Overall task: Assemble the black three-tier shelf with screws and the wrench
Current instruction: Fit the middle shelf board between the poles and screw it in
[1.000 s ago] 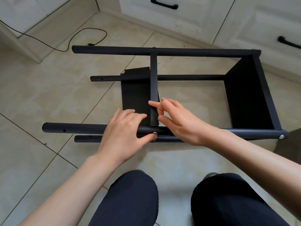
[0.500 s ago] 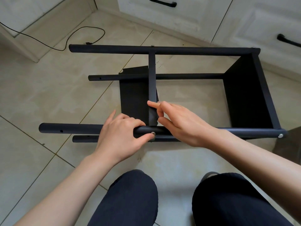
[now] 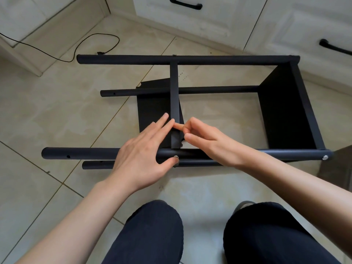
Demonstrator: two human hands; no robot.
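Head view. We see the black shelf frame (image 3: 190,60) lying on its side on the tiled floor (image 3: 47,115), one end panel (image 3: 285,115) already fixed at the right. The middle panel (image 3: 152,115) stands between the poles, its edge rail (image 3: 174,96) running from the far pole down to the near pole (image 3: 95,153).

Change since half a second ago: the left hand (image 3: 141,149) no longer curls its fingers over the near pole. Its grip is now spread, fingers straight and laid flat across the middle panel, while the thumb touches the screw head (image 3: 176,157) on the pole's near side. The right hand (image 3: 207,141) stays put, fingers loosely curled, index fingertip resting on the edge rail; we cannot tell whether it pinches anything.

Our reading: the panel is being pressed into line with the pole hole so the screw seats. No wrench is in view. A third panel is not yet mounted; free holes show near the left pole ends.
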